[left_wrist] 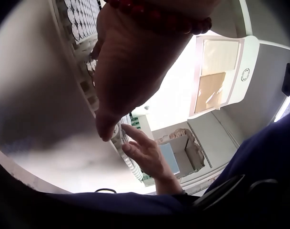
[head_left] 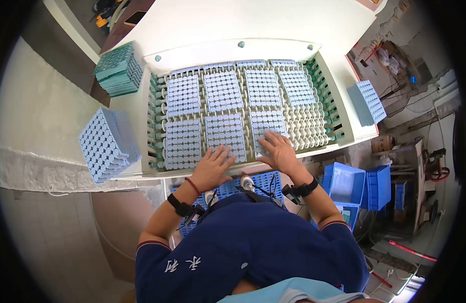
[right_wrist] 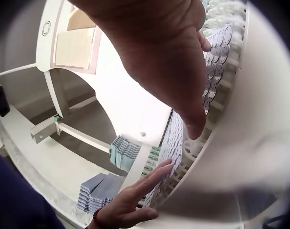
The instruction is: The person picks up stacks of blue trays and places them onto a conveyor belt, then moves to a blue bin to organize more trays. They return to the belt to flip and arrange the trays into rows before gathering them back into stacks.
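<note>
Light-blue panels of joined round discs, like circuit-board panels, lie in rows on a bed of white roller wheels [head_left: 306,126]. My left hand [head_left: 211,169], with a red bead bracelet, has its fingers spread over the near edge of the front middle panel [head_left: 224,132]. The fingers of my right hand [head_left: 279,152] lie straight on the near right part of the neighbouring panel [head_left: 267,121]. Another panel [head_left: 183,144] lies to the left of my left hand. Neither hand grips anything. In the right wrist view, the right thumb hangs by the bed's front edge.
A stack of light-blue panels [head_left: 102,144] stands on the left ledge, with a green stack [head_left: 118,70] behind it. Another blue stack [head_left: 368,103] stands on the right ledge. Blue bins [head_left: 344,184] sit low at right, and a blue slatted pallet [head_left: 265,184] is underfoot.
</note>
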Demonstrator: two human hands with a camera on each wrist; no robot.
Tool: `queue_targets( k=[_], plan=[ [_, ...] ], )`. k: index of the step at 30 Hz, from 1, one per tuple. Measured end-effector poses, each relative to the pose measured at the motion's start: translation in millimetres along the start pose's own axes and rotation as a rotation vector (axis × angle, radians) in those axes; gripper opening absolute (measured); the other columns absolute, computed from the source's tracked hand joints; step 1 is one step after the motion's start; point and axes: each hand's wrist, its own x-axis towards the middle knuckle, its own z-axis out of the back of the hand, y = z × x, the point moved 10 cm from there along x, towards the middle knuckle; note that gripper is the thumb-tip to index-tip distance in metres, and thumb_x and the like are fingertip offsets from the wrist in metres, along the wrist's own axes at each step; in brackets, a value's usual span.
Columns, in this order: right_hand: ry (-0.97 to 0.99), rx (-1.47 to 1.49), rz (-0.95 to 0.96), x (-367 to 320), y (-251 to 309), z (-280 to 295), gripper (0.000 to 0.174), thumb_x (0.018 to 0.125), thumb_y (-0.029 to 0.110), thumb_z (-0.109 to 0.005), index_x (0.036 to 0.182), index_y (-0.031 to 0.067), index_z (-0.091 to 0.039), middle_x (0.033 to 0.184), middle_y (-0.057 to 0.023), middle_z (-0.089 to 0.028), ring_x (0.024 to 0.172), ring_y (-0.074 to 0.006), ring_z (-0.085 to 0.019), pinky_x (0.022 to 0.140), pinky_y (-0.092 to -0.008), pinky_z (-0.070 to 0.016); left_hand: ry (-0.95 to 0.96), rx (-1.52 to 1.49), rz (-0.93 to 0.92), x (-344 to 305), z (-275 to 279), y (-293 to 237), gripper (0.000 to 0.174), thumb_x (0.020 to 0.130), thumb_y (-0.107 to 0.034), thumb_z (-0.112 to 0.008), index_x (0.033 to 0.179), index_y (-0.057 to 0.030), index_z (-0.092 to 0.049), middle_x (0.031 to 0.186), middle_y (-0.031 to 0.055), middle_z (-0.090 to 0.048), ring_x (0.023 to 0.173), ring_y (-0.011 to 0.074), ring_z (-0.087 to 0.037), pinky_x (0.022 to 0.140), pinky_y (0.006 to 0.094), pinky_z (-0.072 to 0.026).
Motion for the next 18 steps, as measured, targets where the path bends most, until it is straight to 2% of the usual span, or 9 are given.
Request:
queue_targets(
  k=[5, 7, 8, 10, 11, 12, 14, 16, 18],
  plan=[
    [0.022, 0.007, 0.018, 9, 4, 5, 0.056, 0.073, 0.035, -0.07, 0.12, 0.009, -0.053, 0.126, -0.0139, -0.049, 0.12, -0.0319, -0.043, 0.097, -0.0446, -0.0345, 0.008, -0.044, 0.052, 5, 10, 7, 0.066, 0.08, -0.04, -0.063, 0.134, -0.0117, -0.039, 0.14, 0.0176, -0.033, 0.132, 0.0341, -0.029, 0.107, 0.0482, -0.0242],
    [-0.037, 0.13, -0.033, 12, 2, 14, 0.049, 0.071, 0.031, -0.073, 0.111, 0.0068, -0.058, 0.12, -0.0148, -0.053, 0.114, -0.0336, -0.048, 0.094, -0.043, -0.0378, -0.191, -0.191, 0.033, -3, 41, 6, 0.064, 0.079, -0.032, -0.066, 0.132, -0.0082, -0.04, 0.138, 0.0188, -0.037, 0.127, 0.0338, -0.036, 0.103, 0.0462, -0.0316],
    [-0.027, 0.152, 0.027, 15, 13, 18, 0.049, 0.071, 0.031, -0.073, 0.111, 0.0068, -0.058, 0.12, -0.0148, -0.053, 0.114, -0.0336, -0.048, 0.094, -0.043, -0.0378, -0.202, -0.173, 0.095, -10, 50, 11, 0.064, 0.079, -0.032, -0.066, 0.132, -0.0082, -0.04, 0.138, 0.0188, -0.037, 0.127, 0.0338, -0.036, 0.103, 0.0462, -0.0316],
    [-0.029, 0.293, 0.004, 25, 25, 33, 0.041, 0.072, 0.025, -0.073, 0.105, 0.0035, -0.061, 0.113, -0.0154, -0.057, 0.104, -0.0343, -0.054, 0.087, -0.0398, -0.044, -0.412, -0.391, 0.116, -34, 90, 15, 0.063, 0.078, -0.027, -0.068, 0.13, -0.0044, -0.041, 0.131, 0.0187, -0.045, 0.121, 0.0333, -0.044, 0.097, 0.0443, -0.039],
    [-0.021, 0.308, 0.042, 34, 39, 39, 0.041, 0.072, 0.025, -0.073, 0.105, 0.0035, -0.061, 0.113, -0.0154, -0.057, 0.104, -0.0343, -0.054, 0.087, -0.0398, -0.044, -0.562, -0.296, 0.128, -53, 118, 15, 0.057, 0.08, -0.018, -0.066, 0.129, -0.0008, -0.042, 0.12, 0.0201, -0.053, 0.098, 0.0274, -0.059, 0.083, 0.0374, -0.0488],
    [-0.002, 0.368, 0.076, 40, 52, 45, 0.038, 0.074, 0.024, -0.072, 0.103, 0.0031, -0.061, 0.109, -0.0156, -0.058, 0.1, -0.034, -0.056, 0.084, -0.0384, -0.0457, -0.571, -0.278, 0.153, -69, 126, 16, 0.057, 0.08, -0.018, -0.066, 0.129, -0.0008, -0.042, 0.12, 0.0201, -0.053, 0.098, 0.0274, -0.059, 0.083, 0.0374, -0.0488],
    [0.017, 0.429, 0.119, 51, 71, 53, 0.036, 0.075, 0.023, -0.072, 0.102, 0.0027, -0.061, 0.106, -0.0157, -0.059, 0.097, -0.0336, -0.058, 0.081, -0.0369, -0.0474, -0.854, -0.274, 0.553, -137, 149, 48, 0.059, 0.081, -0.01, -0.063, 0.133, -0.0004, -0.037, 0.091, 0.0122, -0.064, 0.075, 0.0222, -0.063, 0.065, 0.0299, -0.0503],
    [0.08, 0.562, 0.255, 68, 104, 58, 0.033, 0.076, 0.024, -0.071, 0.1, 0.0028, -0.061, 0.104, -0.0154, -0.06, 0.093, -0.0325, -0.059, 0.08, -0.0367, -0.0481, -1.352, -0.26, 0.636, -208, 177, 54, 0.063, 0.084, -0.01, -0.06, 0.136, 0.0035, -0.027, 0.072, 0.0062, -0.064, 0.057, 0.0125, -0.058, 0.054, 0.0238, -0.0461],
    [0.105, 0.595, 0.295, 90, 133, 64, 0.032, 0.076, 0.025, -0.071, 0.098, 0.0031, -0.062, 0.101, -0.0152, -0.061, 0.092, -0.0329, -0.06, 0.08, -0.0353, -0.048, -1.506, -0.539, 0.898, -258, 170, 78, 0.071, 0.085, -0.012, -0.061, 0.137, 0.008, -0.018, 0.068, 0.0061, -0.063, 0.055, 0.0087, -0.056, 0.051, 0.0207, -0.0443]
  ],
)
